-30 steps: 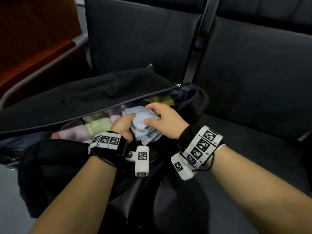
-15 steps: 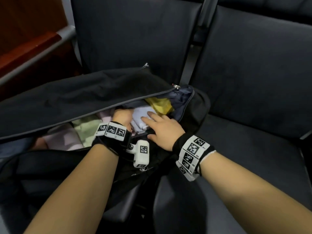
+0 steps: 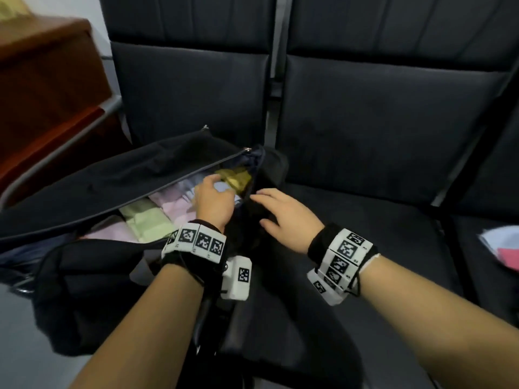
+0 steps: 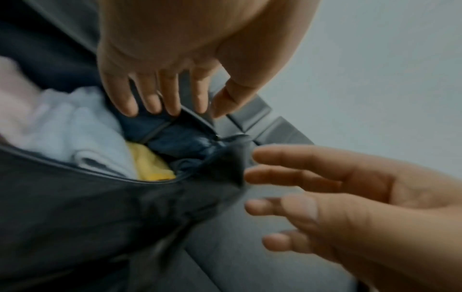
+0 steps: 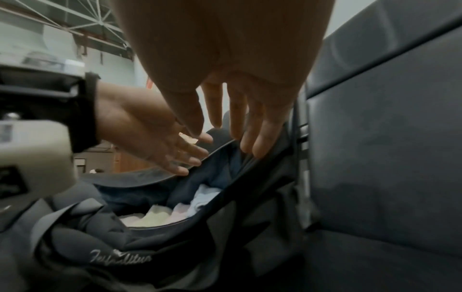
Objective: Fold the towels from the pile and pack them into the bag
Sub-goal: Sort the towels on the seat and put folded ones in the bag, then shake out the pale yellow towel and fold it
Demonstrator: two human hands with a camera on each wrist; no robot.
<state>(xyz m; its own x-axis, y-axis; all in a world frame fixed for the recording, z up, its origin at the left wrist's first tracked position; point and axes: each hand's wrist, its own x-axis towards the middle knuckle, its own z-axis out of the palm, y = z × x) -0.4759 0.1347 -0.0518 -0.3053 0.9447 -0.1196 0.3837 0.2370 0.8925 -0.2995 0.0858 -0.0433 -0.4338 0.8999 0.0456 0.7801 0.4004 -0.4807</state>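
The black duffel bag (image 3: 118, 181) lies unzipped on the left seat. Folded towels fill it: a yellow one (image 3: 236, 178) at the right end, then a pale blue one (image 4: 82, 134), a pink one (image 3: 174, 206) and a green one (image 3: 148, 220). My left hand (image 3: 213, 192) hovers over the opening with straight fingers and holds nothing. My right hand (image 3: 269, 203) is spread open just off the bag's right end, empty. More towels (image 3: 500, 248), pale blue and red, lie on the seat at the far right edge.
Dark padded seats (image 3: 365, 220) run in a row, with bare cushion between the bag and the far-right towels. A metal armrest (image 3: 70, 141) and a brown wooden cabinet (image 3: 42, 80) stand to the left. The bag's strap (image 3: 84, 248) droops over the seat front.
Both hands held the pale blue towel, pushed it into the bag and let go. The right hand has drawn back out to the right; the left has lifted.
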